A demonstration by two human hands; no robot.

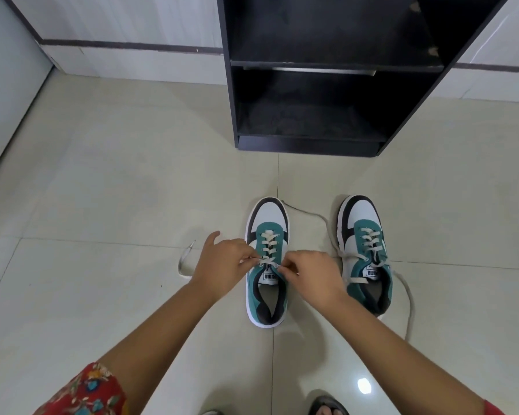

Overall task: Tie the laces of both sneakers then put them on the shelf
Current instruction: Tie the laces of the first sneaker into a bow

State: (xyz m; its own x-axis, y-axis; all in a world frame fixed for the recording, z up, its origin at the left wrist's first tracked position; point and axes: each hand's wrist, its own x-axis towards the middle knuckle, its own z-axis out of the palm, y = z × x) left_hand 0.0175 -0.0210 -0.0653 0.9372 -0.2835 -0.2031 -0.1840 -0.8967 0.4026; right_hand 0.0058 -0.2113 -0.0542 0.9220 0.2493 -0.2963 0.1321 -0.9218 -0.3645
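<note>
Two teal, white and black sneakers stand side by side on the tiled floor, toes toward the shelf. Over the left sneaker (267,223) my left hand (222,265) pinches a lace at the top eyelets, and my right hand (312,277) pinches the lace on the other side. One loose lace end (185,259) trails on the floor left of my left hand; another runs off behind the toe. The right sneaker (364,223) sits untouched with its laces (408,298) lying loose on the floor. The black shelf unit (234,94) stands just beyond, its two visible compartments bare.
Light floor tiles (102,175) spread to the left of the shoes. A white wall with a dark stripe (126,44) runs behind the shelf. A sandalled foot (327,407) shows at the bottom edge.
</note>
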